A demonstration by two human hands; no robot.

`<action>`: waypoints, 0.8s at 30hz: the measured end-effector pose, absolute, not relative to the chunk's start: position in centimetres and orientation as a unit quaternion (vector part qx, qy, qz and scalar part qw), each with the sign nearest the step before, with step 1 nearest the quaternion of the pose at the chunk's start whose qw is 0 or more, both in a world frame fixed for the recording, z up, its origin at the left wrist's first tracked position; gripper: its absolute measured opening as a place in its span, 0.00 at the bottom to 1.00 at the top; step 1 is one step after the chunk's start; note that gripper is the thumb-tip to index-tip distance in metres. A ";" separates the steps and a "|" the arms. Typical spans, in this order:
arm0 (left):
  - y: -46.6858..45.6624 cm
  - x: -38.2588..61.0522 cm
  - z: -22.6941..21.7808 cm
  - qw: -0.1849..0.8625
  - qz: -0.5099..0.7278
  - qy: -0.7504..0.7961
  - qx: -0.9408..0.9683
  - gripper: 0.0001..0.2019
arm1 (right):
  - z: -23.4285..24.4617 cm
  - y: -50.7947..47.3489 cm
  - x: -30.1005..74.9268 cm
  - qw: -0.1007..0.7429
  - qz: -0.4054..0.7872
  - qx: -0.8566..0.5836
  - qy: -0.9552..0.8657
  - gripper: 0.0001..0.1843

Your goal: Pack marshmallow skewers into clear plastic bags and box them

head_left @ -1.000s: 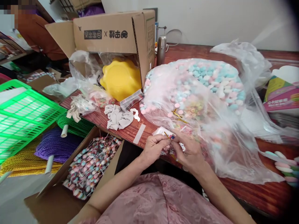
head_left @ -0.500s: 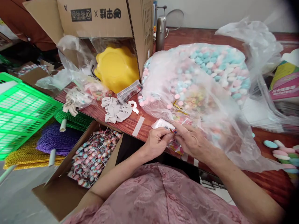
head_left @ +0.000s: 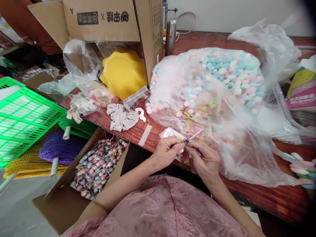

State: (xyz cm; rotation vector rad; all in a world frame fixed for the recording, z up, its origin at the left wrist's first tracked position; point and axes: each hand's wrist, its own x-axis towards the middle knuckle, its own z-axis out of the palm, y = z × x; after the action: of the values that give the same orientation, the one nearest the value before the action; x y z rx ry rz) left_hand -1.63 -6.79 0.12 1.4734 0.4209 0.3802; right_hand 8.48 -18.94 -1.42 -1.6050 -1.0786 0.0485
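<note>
My left hand and my right hand meet at the near edge of the red-brown table. Both pinch a small wrapped candy with a gold twist tie between their fingertips. Just behind them lies a big clear plastic bag full of pink, blue and white sweets, with loose gold ties inside. A white packet lies under my fingers. Below the table edge at my left stands an open cardboard box heaped with finished wrapped sweets on sticks.
A large cardboard box lies on its side at the back with a yellow bowl in it. A green plastic crate and rolls of purple, green and gold cord lie at left. A steel flask stands behind.
My right hand has drawn back from the bag toward me and curled tighter at the candy. My left hand stays pinched on it. The view shifted slightly.
</note>
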 end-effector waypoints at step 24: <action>-6.6 -1.8 -0.4 0.668 0.178 0.169 0.702 0.17 | -2.2 -19.7 8.5 0.589 0.203 -0.682 -0.383 0.07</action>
State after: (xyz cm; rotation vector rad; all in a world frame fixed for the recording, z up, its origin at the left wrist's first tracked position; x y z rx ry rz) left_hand -1.79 -6.61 -0.43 1.5836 0.3819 0.4009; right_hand 8.53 -19.67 -2.19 -1.5870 -0.8927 0.4732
